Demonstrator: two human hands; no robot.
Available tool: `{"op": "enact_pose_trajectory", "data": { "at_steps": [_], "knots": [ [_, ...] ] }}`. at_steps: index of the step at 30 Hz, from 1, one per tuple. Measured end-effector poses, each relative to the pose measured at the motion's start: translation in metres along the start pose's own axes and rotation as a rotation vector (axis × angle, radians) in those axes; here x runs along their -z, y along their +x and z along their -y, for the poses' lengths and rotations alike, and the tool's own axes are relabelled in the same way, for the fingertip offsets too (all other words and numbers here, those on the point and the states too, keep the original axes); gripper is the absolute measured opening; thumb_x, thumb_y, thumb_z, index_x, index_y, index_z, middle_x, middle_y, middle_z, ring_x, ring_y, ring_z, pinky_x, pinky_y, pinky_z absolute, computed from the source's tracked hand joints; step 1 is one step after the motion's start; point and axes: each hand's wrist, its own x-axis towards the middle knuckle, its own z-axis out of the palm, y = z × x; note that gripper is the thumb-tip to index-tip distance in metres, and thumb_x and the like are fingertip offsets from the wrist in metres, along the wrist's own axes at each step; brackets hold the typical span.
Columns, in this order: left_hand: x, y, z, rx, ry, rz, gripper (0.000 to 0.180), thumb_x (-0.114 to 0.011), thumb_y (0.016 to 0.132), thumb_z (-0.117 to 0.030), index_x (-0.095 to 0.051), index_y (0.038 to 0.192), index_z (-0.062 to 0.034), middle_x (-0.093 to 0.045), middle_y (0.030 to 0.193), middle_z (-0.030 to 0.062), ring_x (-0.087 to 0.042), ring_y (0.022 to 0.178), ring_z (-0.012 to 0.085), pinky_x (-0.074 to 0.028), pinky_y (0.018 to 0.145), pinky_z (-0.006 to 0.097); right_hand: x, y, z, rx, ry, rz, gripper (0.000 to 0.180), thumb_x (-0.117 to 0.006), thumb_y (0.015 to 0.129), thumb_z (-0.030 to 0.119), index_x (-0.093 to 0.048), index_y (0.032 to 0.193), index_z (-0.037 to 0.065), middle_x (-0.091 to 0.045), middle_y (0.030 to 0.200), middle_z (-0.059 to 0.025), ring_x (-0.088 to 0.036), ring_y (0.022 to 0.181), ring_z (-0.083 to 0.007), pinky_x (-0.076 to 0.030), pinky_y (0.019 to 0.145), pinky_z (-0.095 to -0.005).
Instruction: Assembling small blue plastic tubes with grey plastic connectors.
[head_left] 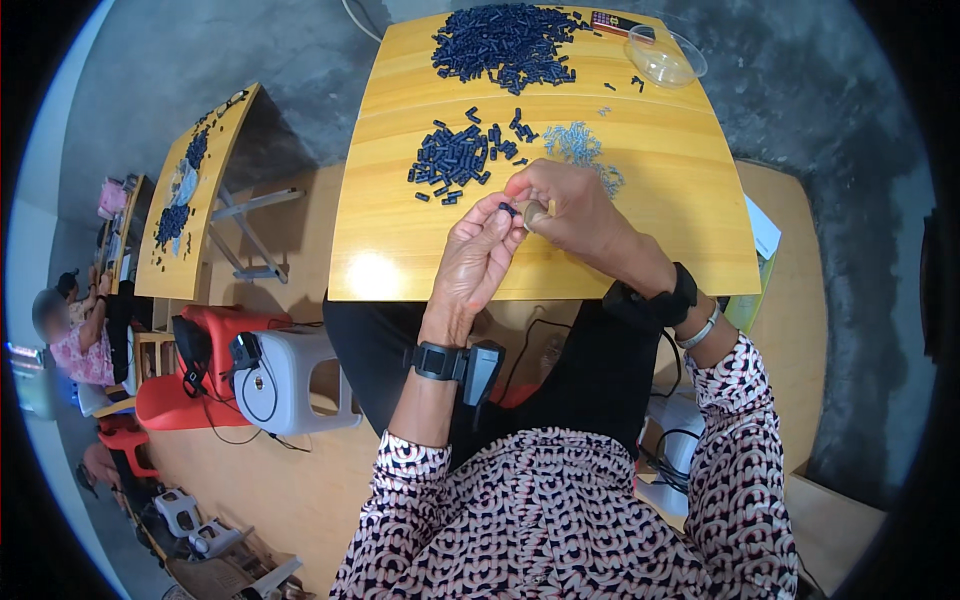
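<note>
The left hand is raised above the near edge of the yellow wooden table, its fingertips pinched shut on a small dark blue cylindrical piece. The right hand is brought against it from 3 o'clock, fingers curled tight around a small tan object, the kind of which cannot be told; the two hands are touching at the fingertips. A black band is worn on each wrist, with a small black device attached to the left one.

A loose cluster of similar dark blue pieces is seen on the table just beyond the hands, at 11 o'clock from them. A scatter of pale blue bits lies at 1 o'clock, near the right hand. A larger heap of dark blue pieces is found at the far edge, at 12 o'clock, well apart from the hands, with a clear plastic bowl beside it at 2 o'clock.

A second yellow table bearing more dark pieces is seen at 9 o'clock, and another seated person beyond it.
</note>
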Motion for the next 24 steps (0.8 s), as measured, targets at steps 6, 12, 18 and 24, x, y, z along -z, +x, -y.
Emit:
{"op": "enact_pose_trajectory", "data": {
  "at_steps": [6,12,18,24],
  "knots": [
    [-0.001,-0.001,0.001,-0.038,0.05,-0.031,0.018,-0.056,0.088,-0.002,-0.057,0.106,-0.0011,-0.062,0.098,0.0072,-0.058,0.085,0.0118,-0.049,0.077,0.023,-0.01,-0.005,0.006,0.177,-0.192,0.019,0.021,-0.059,0.071,-0.001,-0.057,0.091,0.0,-0.058,0.084,-0.0157,-0.058,0.081,-0.0312,-0.048,0.07,-0.0362],
    [-0.012,-0.003,-0.003,-0.035,0.088,-0.03,0.019,-0.055,0.089,-0.004,-0.057,0.107,-0.001,-0.061,0.098,0.0074,-0.057,0.083,0.011,-0.048,0.075,0.024,-0.011,-0.008,0.008,0.147,-0.085,-0.052,0.019,-0.057,0.072,-0.002,-0.058,0.091,0.0,-0.058,0.082,-0.0148,-0.058,0.077,-0.0301,-0.048,0.068,-0.036],
    [-0.001,-0.004,-0.003,-0.006,0.022,0.026,0.018,-0.056,0.089,-0.005,-0.057,0.106,-0.0007,-0.061,0.093,0.0061,-0.056,0.075,0.01,-0.048,0.072,0.024,-0.009,-0.013,0.003,0.125,-0.053,-0.108,0.017,-0.055,0.072,-0.003,-0.059,0.088,0.0,-0.057,0.078,-0.014,-0.058,0.072,-0.0295,-0.046,0.063,-0.0369],
    [-0.003,-0.004,-0.002,-0.01,0.049,-0.011,0.023,-0.057,0.088,-0.005,-0.056,0.11,0.0009,-0.061,0.091,0.0049,-0.057,0.073,0.009,-0.049,0.074,0.023,-0.008,-0.014,0.001,0.199,-0.163,-0.107,0.013,-0.056,0.073,-0.002,-0.058,0.085,-0.001,-0.056,0.077,-0.0144,-0.057,0.07,-0.0297,-0.046,0.061,-0.0366]
  ]
}}
